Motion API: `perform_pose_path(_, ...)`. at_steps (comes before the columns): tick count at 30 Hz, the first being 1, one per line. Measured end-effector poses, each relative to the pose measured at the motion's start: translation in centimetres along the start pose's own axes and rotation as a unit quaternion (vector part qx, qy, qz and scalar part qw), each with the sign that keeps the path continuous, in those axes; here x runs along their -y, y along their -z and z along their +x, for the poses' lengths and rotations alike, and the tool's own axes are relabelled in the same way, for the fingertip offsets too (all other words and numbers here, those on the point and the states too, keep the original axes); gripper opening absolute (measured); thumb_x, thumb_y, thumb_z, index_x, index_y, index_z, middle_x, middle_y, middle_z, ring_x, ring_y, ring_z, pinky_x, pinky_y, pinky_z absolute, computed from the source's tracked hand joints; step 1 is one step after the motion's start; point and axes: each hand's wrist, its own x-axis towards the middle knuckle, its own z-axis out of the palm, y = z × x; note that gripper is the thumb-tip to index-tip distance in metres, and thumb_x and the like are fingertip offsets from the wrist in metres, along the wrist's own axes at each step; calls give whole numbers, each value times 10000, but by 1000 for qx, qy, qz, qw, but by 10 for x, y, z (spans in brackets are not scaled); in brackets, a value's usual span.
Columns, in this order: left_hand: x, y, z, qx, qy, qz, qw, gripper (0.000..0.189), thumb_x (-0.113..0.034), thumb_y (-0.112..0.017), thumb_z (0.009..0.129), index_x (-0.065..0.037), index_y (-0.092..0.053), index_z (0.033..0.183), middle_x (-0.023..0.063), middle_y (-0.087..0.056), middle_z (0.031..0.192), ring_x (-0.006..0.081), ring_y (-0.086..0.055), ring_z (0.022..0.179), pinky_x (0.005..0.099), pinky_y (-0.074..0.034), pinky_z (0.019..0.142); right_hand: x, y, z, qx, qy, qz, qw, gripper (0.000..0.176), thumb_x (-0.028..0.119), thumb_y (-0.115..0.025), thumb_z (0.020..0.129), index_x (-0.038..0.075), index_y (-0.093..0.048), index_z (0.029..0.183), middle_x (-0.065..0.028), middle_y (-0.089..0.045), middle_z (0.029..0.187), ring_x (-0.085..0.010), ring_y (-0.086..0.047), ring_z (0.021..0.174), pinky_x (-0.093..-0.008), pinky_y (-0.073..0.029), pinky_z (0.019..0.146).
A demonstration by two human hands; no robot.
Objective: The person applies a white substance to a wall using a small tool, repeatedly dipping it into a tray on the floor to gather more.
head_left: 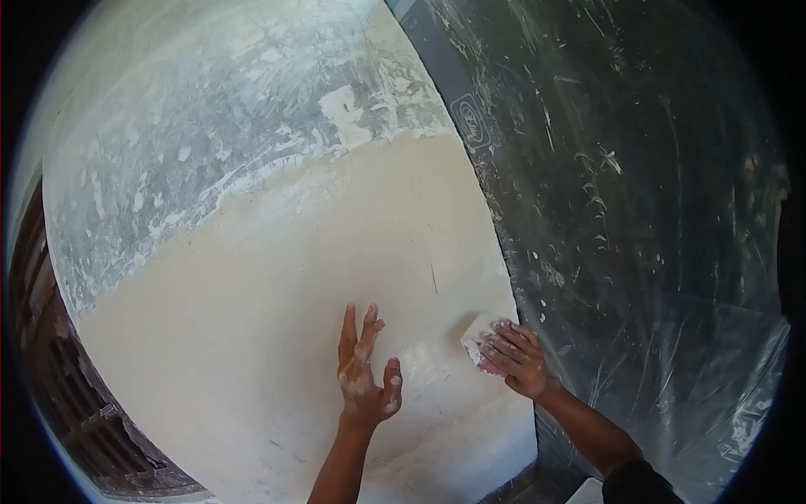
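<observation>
My left hand (361,382) is raised in front of a wall (294,252), fingers apart and smudged with white, nothing in it. To its right, my right hand (519,359) grips a pale pad (478,339) with white smears and a reddish patch. The pad lies against the smooth cream coat close to the wall's right edge, and my fingers hide part of it. White residue also coats the fingers of this hand.
Above the cream coat, the wall shows a rough grey band (243,109) with white patches. Dark plastic sheeting (630,210), streaked with white, hangs along the right side. A brown slatted structure (84,403) stands at the left.
</observation>
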Motion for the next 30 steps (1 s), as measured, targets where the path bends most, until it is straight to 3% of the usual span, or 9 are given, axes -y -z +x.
perform_pose_path(2, -7, -1, 7, 6, 13, 33, 999, 469, -253, -504, 1013, -36, -428, 1421, 304, -518, 1411, 484, -397, 1410, 556, -492, 1022, -7, 2, 40, -48, 34, -31, 998, 434, -56, -676, 769, 122, -738, 1160, -63, -727, 1172, -274, -625, 1214, -457, -408, 1089)
perform_pose_path(5, -19, -8, 16, -9, 10, 22, 1000, 446, -245, -503, 1008, -21, -455, 1391, 321, -526, 1390, 483, -399, 1409, 551, -502, 1011, -37, -12, 159, -135, 83, -55, 986, 576, -141, -602, 725, 115, -699, 1232, -70, -668, 1296, -294, -570, 1269, -449, -400, 1078)
perform_pose_path(9, -25, -12, 18, -17, 24, 0, 1000, 441, -245, -495, 1009, -25, -457, 1389, 319, -517, 1404, 480, -394, 1414, 540, -503, 1015, -55, -44, 221, -116, 69, -57, 989, 604, -123, -629, 709, 124, -678, 1258, -55, -650, 1333, -298, -539, 1305, -454, -367, 1115)
perform_pose_path(12, -23, -8, 16, -23, 31, -16, 999, 437, -246, -493, 1007, -27, -457, 1383, 322, -523, 1400, 477, -381, 1423, 532, -503, 1017, -44, -63, 164, -49, 57, -60, 995, 619, -101, -651, 706, 131, -661, 1279, -53, -632, 1360, -294, -525, 1323, -463, -346, 1143)
perform_pose_path(18, -18, 0, 10, 8, 25, 36, 999, 429, -250, -505, 1001, -28, -469, 1367, 320, -524, 1405, 467, -374, 1432, 532, -504, 1010, 25, -55, -106, 102, -72, -38, 991, 580, -79, -648, 696, 144, -682, 1231, -36, -626, 1378, -251, -518, 1349, -481, -324, 1164)
perform_pose_path(20, -17, -1, 10, 11, 26, 23, 999, 429, -249, -501, 1002, -26, -469, 1367, 317, -518, 1413, 463, -376, 1432, 532, -501, 1016, 47, -37, -150, 147, -99, 4, 984, 565, -88, -636, 674, 121, -691, 1196, -50, -654, 1334, -244, -546, 1317, -480, -344, 1137)
perform_pose_path(23, -16, -5, 11, 4, 36, 6, 999, 430, -230, -500, 998, -22, -467, 1374, 311, -524, 1411, 468, -377, 1430, 528, -503, 1011, 38, -25, -96, 48, -108, 17, 993, 559, -98, -631, 672, 93, -689, 1193, -64, -682, 1282, -269, -574, 1282, -477, -373, 1095)
perform_pose_path(26, -6, -10, 6, 3, 5, 19, 1000, 435, -225, -494, 1000, -18, -465, 1381, 306, -521, 1416, 477, -377, 1427, 532, -501, 1010, -1, -15, 41, -106, -114, -9, 988, 551, -138, -590, 725, 45, -671, 1238, -121, -688, 1261, -320, -606, 1228, -434, -417, 980)
perform_pose_path(30, -20, -1, 15, 3, 11, -9, 1000, 450, -247, -494, 1007, -14, -460, 1390, 300, -514, 1425, 485, -381, 1421, 544, -497, 1011, -58, -35, 169, -206, -136, -86, 965, 550, -114, -577, 783, 91, -645, 1289, -88, -665, 1309, -306, -585, 1239, -431, -401, 1014)
